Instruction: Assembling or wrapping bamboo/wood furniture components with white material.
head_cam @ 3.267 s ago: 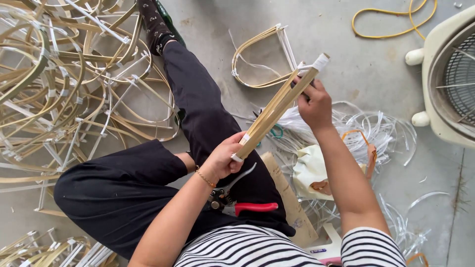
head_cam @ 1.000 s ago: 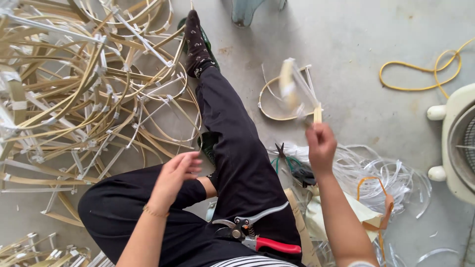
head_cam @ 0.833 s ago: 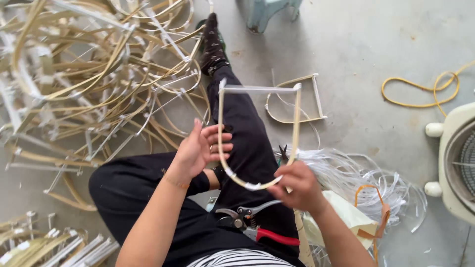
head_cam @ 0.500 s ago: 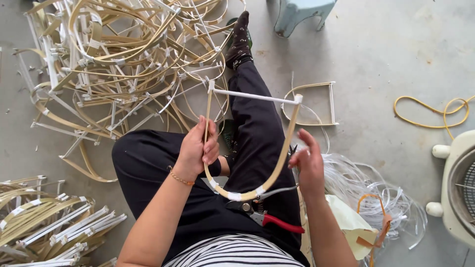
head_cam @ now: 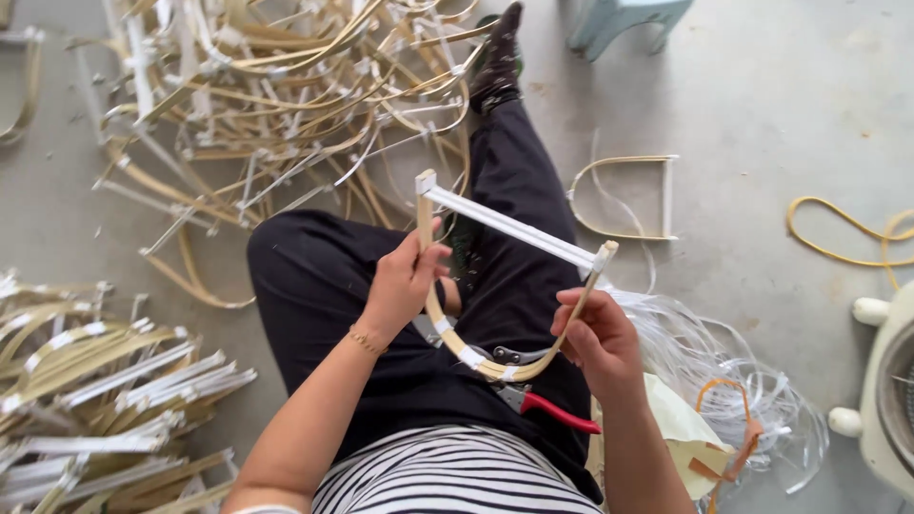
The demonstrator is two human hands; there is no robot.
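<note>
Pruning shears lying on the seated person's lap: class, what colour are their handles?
Red handles, seen best in the head view.

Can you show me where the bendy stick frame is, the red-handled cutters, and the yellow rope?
bent frame [head_cam: 507, 226]: head view, on the white straight bar across its top.
red-handled cutters [head_cam: 562, 414]: head view, on the red handle lying on the lap.
yellow rope [head_cam: 838, 221]: head view, on its loop on the floor.

Single head-worn view, looking steeply down, close over the lap, floor edges likely cropped
</note>
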